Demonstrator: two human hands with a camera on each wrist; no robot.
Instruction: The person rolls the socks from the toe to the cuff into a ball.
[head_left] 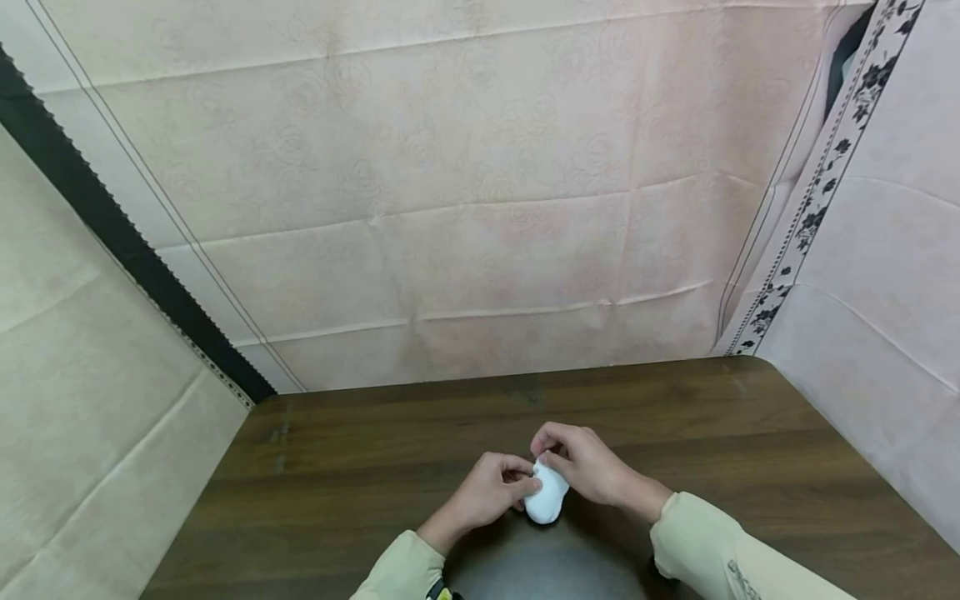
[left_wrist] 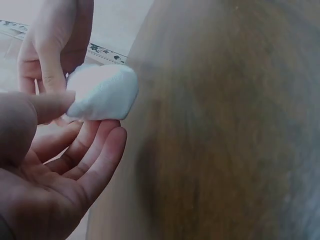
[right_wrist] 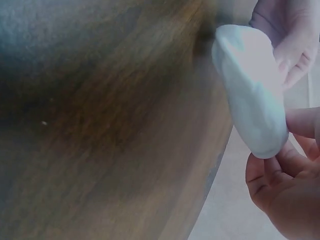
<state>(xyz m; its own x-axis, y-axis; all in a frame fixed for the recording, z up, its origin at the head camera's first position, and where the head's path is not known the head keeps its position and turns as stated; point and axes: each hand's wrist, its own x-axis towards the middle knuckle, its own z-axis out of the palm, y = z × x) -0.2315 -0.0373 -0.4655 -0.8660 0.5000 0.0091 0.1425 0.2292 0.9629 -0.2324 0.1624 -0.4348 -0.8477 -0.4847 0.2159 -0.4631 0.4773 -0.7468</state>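
above table: white bundle pinched by left hand, right hand; long axis near-far.

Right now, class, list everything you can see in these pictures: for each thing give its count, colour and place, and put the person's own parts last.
White soft bundle: one, white, held above the table's near edge between both hands.
Table: one, dark brown wood, under the hands.
Cloth backdrop: pale pink with a flower-patterned border, behind and beside the table.
Sleeves: two, pale yellow-green, bottom of the head view.
Left hand: one, fingers pinch the bundle.
Right hand: one, fingers pinch the bundle.
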